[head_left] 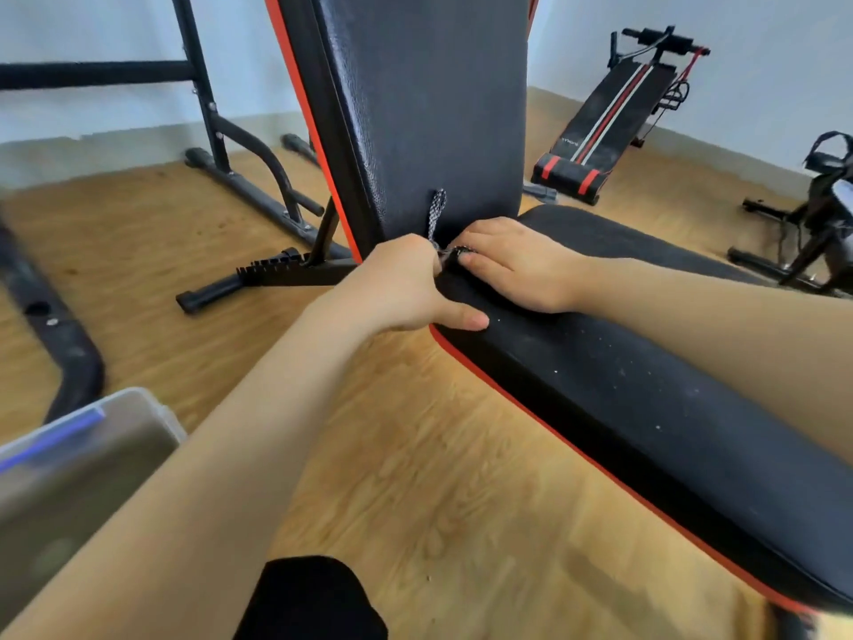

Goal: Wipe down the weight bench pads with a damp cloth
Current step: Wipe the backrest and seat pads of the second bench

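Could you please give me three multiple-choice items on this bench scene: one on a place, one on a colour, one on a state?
1. Where do the hands meet? A where the back pad meets the seat pad; B the seat pad's near end; C the back pad's top.
2. The seat pad's piping is: A blue; B red; C white.
3. The back pad is: A flat; B steeply raised; C removed.
A: the left hand and right hand hold the cloth at that joint. B: its edge shows red. B: it rises nearly upright.
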